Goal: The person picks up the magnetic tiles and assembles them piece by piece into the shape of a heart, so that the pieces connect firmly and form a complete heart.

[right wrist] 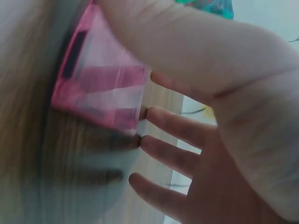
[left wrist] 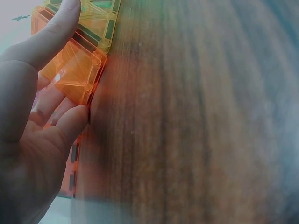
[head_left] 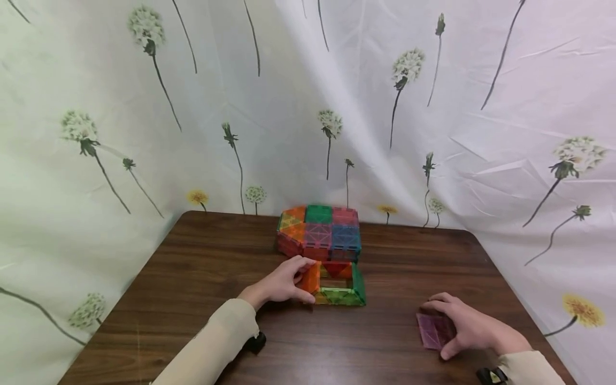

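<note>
My left hand (head_left: 284, 280) holds the orange end of a small hollow frame of translucent magnetic tiles (head_left: 339, 297), thumb at the near corner and fingers at the far one. The frame has orange, yellow-green, green and red sides leaning inward around an open top. In the left wrist view the thumb crosses the orange tile (left wrist: 77, 70). Over at the right, my right hand (head_left: 474, 326) is spread around a purple-pink magnetic tile (head_left: 428, 329) lying on the table. In the right wrist view its fingers are apart, with fingertips beyond the edge of the pink tile (right wrist: 107, 88).
Just behind the frame stands a larger block of magnetic tiles (head_left: 332, 232) in orange, green, pink, purple and blue. Everything rests on a dark wooden table (head_left: 385, 369). A white curtain (head_left: 298, 107) printed with dandelions hangs behind the table and at both sides.
</note>
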Available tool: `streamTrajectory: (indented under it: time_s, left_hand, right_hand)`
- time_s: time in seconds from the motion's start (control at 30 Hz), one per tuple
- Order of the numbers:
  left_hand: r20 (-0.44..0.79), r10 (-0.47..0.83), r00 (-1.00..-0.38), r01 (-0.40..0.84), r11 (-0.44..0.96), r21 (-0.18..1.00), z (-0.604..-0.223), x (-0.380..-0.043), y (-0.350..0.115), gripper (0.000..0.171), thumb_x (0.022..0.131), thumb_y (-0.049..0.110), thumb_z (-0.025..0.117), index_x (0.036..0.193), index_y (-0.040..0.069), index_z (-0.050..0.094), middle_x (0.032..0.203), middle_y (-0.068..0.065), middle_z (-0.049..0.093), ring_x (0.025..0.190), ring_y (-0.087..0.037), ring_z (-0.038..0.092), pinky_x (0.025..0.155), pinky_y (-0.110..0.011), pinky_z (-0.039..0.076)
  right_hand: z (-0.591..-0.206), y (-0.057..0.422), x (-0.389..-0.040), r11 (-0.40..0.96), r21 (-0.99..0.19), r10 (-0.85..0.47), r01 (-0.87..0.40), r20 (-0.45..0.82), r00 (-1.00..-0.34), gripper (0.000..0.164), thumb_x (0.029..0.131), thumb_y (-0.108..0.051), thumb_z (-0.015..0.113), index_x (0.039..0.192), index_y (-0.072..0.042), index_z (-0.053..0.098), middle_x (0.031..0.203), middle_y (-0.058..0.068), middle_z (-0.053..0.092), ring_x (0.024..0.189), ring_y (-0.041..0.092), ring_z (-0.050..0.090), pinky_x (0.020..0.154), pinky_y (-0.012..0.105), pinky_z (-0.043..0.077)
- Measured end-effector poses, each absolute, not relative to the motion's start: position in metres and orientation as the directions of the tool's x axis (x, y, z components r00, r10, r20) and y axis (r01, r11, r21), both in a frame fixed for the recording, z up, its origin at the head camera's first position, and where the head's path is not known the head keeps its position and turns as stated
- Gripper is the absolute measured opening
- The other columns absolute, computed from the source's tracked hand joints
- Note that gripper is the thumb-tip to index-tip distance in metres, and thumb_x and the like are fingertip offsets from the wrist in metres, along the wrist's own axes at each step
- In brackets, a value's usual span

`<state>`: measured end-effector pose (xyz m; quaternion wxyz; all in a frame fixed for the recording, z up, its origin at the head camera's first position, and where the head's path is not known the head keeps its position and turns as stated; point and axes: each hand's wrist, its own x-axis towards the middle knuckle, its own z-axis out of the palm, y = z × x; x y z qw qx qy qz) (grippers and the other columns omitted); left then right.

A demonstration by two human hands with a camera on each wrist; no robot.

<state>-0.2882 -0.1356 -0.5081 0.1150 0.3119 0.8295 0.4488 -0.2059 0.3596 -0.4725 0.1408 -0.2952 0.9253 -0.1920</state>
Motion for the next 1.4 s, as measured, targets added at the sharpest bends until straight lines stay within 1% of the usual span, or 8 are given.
streamTrajectory:
  time_s: [0.13,0.23,0.5,0.67,0.87,1.13,1.27,1.4]
  left_hand:
    - [0.098,0.613,-0.784,0.419,0.408,0.811,-0.508,-0.288,-0.137,0.084,0.083,0.025,0.093,0.152,0.006,0.050,0.133,-0.007,0.054,0.128,-0.023,0.053,0.107,-0.042,0.052]
    - [0.100,0.609,-0.787,0.419,0.409,0.811,-0.508,-0.287,-0.137,0.084,0.082,0.026,0.093,0.152,0.006,0.050,0.132,-0.007,0.054,0.128,-0.023,0.054,0.107,-0.042,0.051]
    - [0.109,0.611,-0.784,0.426,0.402,0.811,-0.511,-0.287,-0.135,0.084,0.083,0.027,0.093,0.152,0.006,0.050,0.134,-0.006,0.054,0.128,-0.024,0.053,0.108,-0.043,0.051]
    - [0.099,0.606,-0.790,0.409,0.398,0.821,-0.508,-0.286,-0.136,0.084,0.082,0.025,0.093,0.152,0.005,0.051,0.134,-0.008,0.054,0.128,-0.024,0.053,0.108,-0.043,0.051]
    - [0.099,0.611,-0.785,0.408,0.391,0.825,-0.508,-0.286,-0.135,0.083,0.082,0.022,0.093,0.152,0.004,0.050,0.133,-0.008,0.053,0.128,-0.024,0.053,0.108,-0.043,0.051]
    - [0.114,0.615,-0.780,0.429,0.393,0.814,-0.508,-0.290,-0.135,0.085,0.082,0.027,0.093,0.152,0.005,0.051,0.132,-0.007,0.054,0.127,-0.022,0.054,0.107,-0.041,0.052]
    - [0.113,0.611,-0.784,0.420,0.387,0.821,-0.508,-0.289,-0.135,0.085,0.082,0.027,0.094,0.151,0.004,0.051,0.133,-0.008,0.054,0.127,-0.022,0.054,0.108,-0.042,0.051]
    - [0.099,0.609,-0.787,0.407,0.391,0.826,-0.509,-0.286,-0.135,0.085,0.082,0.027,0.093,0.152,0.004,0.050,0.135,-0.008,0.054,0.130,-0.024,0.053,0.109,-0.043,0.050]
  right_hand:
    - [-0.473,0.367,-0.202,0.753,-0.438,-0.603,-0.491,-0.161,-0.781,0.098,0.062,-0.049,0.097,0.145,-0.013,0.059,0.149,0.024,0.045,0.133,0.052,0.043,0.094,0.036,0.049]
    - [-0.475,0.368,-0.201,0.756,-0.431,-0.600,-0.492,-0.156,-0.784,0.094,0.060,-0.045,0.097,0.141,-0.013,0.062,0.147,0.024,0.046,0.131,0.052,0.045,0.093,0.036,0.050]
    - [-0.475,0.366,-0.202,0.765,-0.374,-0.598,-0.524,-0.113,-0.793,0.082,0.067,-0.043,0.097,0.132,-0.003,0.068,0.117,0.002,0.056,0.105,0.013,0.057,0.086,0.030,0.052]
    - [-0.476,0.363,-0.205,0.771,-0.369,-0.591,-0.519,-0.110,-0.799,0.079,0.070,-0.042,0.096,0.130,0.000,0.068,0.113,-0.001,0.056,0.099,0.007,0.056,0.084,0.030,0.053]
    - [-0.483,0.359,-0.208,0.734,-0.326,-0.617,-0.596,0.046,-0.786,0.072,0.070,-0.043,0.096,0.124,-0.001,0.070,0.108,-0.004,0.057,0.093,0.003,0.054,0.078,0.027,0.050]
    - [-0.475,0.336,-0.220,0.739,-0.332,-0.565,-0.587,0.170,-0.807,0.069,0.074,-0.040,0.096,0.127,-0.006,0.069,0.116,-0.006,0.060,0.100,0.006,0.060,0.084,0.029,0.054]
    - [-0.472,0.319,-0.230,0.708,-0.344,-0.558,-0.616,0.263,-0.787,0.068,0.073,-0.035,0.098,0.129,-0.009,0.069,0.120,-0.008,0.061,0.104,0.006,0.062,0.087,0.031,0.056]
    - [-0.469,0.300,-0.239,0.674,-0.368,-0.566,-0.641,0.301,-0.768,0.068,0.078,-0.036,0.095,0.134,-0.011,0.067,0.125,-0.011,0.060,0.111,0.005,0.062,0.091,0.033,0.057]
